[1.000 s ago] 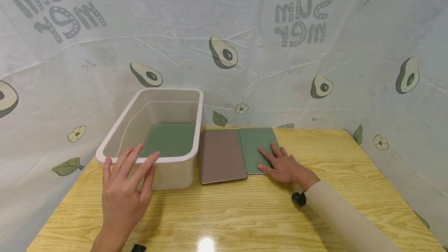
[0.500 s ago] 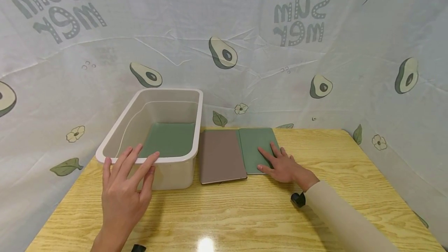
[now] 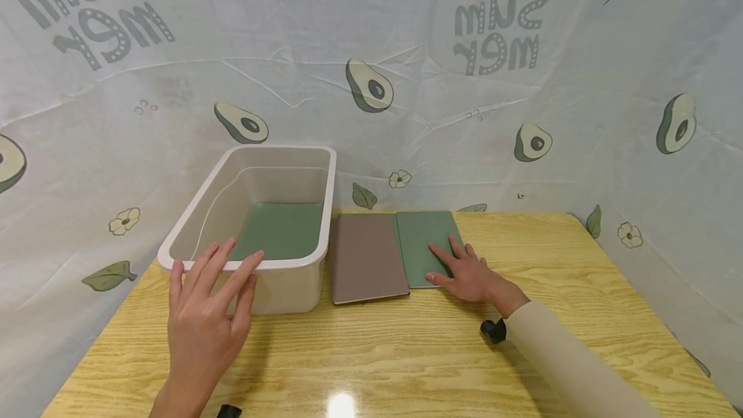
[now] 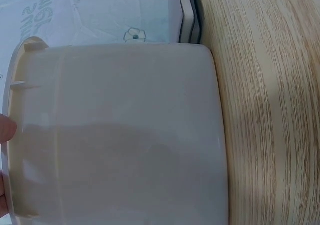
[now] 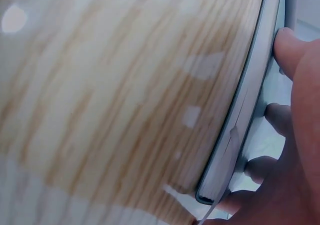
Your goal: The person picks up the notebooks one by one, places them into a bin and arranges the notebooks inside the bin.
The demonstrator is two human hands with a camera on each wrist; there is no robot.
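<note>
A beige plastic bin [image 3: 290, 282] stands at the left of the table, with a green notebook [image 3: 278, 231] lying flat inside. My left hand [image 3: 209, 315] rests on the bin's near rim, its fingers extended over the edge and the thumb low by the outer wall. In the left wrist view, only fingertips [image 4: 6, 128] show at the rim. To the right, my right hand [image 3: 473, 276] lies with spread fingers on another green notebook [image 3: 420, 237], touching its cover. The right wrist view shows this notebook's page edge [image 5: 235, 125] beside the fingers.
A brown notebook [image 3: 369, 260] lies between the bin and the green notebook, with a strip of green showing beneath it. The wood-grain table [image 3: 371, 353] meets a white avocado-print cloth [image 3: 441, 134] behind. Black wrist cameras hang below both wrists.
</note>
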